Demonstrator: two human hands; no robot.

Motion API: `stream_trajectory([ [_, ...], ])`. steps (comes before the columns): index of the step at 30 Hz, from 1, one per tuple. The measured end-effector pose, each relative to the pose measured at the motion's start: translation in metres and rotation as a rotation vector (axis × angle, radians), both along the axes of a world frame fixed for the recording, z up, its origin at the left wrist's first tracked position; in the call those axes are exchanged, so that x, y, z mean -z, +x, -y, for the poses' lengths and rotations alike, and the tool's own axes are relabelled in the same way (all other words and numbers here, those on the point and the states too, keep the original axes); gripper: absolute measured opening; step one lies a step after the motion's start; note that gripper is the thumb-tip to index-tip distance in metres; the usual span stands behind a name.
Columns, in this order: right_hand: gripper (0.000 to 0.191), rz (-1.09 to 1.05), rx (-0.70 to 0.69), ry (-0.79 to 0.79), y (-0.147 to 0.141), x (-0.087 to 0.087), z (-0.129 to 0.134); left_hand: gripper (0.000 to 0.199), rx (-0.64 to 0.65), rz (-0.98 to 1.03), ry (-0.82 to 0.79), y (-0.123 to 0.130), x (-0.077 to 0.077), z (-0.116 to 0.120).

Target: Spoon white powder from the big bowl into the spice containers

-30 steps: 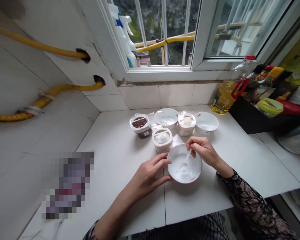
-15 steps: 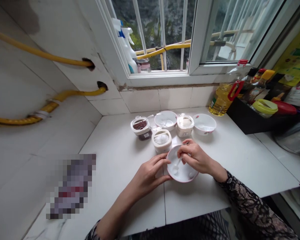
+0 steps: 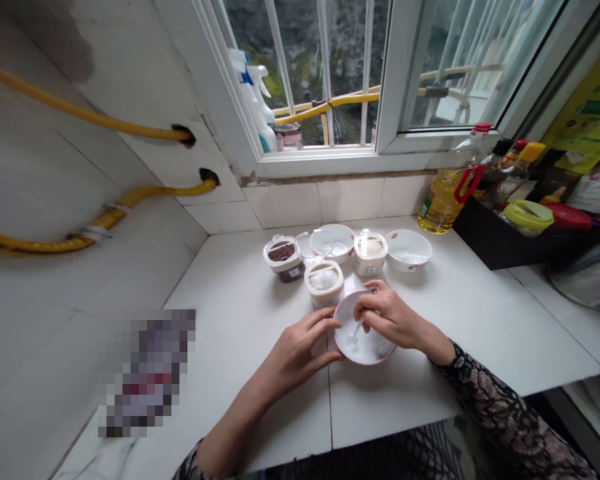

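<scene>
A white bowl (image 3: pixel 367 352) with a pink rim sits on the counter, gripped at its left side by my left hand (image 3: pixel 305 343), thumb and fingers on the rim. My right hand (image 3: pixel 393 317) pinches a small white spoon (image 3: pixel 356 332), whose head rests inside the bowl; its handle end is hidden by my fingers. Just behind the bowl stands a clear-lidded jar of white grains (image 3: pixel 324 283). A jar with dark reddish contents (image 3: pixel 284 259) is to its left, and a jar of pale powder (image 3: pixel 371 253) to its right.
Two more white bowls, one left (image 3: pixel 332 243) and one right (image 3: pixel 409 251), stand toward the wall. An oil bottle (image 3: pixel 441 200) and a black box (image 3: pixel 505 237) of condiments are at the right. A pixelated object (image 3: pixel 153 373) lies at the left. Yellow pipes (image 3: pixel 105 220) run along the left wall.
The spoon's head has shifted slightly inside the bowl. Both hands keep nearly the same place and hold. The camera view has tilted a little.
</scene>
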State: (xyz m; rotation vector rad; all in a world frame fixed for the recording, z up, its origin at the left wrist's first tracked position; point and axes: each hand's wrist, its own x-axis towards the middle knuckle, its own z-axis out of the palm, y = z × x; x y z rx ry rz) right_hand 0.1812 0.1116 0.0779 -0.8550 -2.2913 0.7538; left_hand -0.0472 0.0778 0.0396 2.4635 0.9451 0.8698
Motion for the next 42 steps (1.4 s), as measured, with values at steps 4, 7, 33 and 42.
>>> stream_trajectory([
  [4, 0.022, -0.104, 0.02, -0.167, 0.001, -0.003, 0.0, 0.031, 0.002, -0.003, 0.001, 0.0, -0.001, 0.0],
  [7, 0.019, -0.205, 0.118, -0.399, 0.003, -0.003, -0.003, 0.032, -0.002, -0.008, 0.01, 0.0, 0.0, 0.0],
  [33, 0.028, -0.047, 0.206, 0.57, -0.016, -0.008, -0.016, 0.031, -0.016, 0.029, -0.012, 0.003, -0.002, 0.0],
  [42, 0.017, -0.206, 0.336, 0.275, -0.02, -0.006, -0.016, 0.033, -0.011, 0.016, -0.01, 0.001, 0.001, 0.0],
])
